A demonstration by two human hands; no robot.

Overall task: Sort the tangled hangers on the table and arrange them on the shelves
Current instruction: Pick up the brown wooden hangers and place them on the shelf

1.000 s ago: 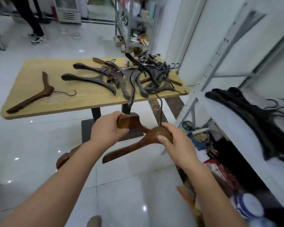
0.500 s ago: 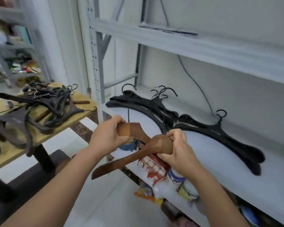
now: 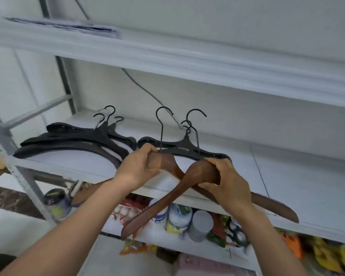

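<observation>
Wooden hangers (image 3: 201,172), two crossed at the neck with wire hooks upward, are held in mid-air just in front of a white shelf (image 3: 297,176), the left hand (image 3: 139,170) and right hand (image 3: 227,186) each with fingers (image 3: 211,185) clamped round one, black hangers (image 3: 74,140) lying on the shelf behind and jars (image 3: 179,220) below.

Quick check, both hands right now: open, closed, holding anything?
Left hand: gripping the neck of the rear wooden hanger.
Right hand: gripping the neck of the front wooden hanger.
</observation>
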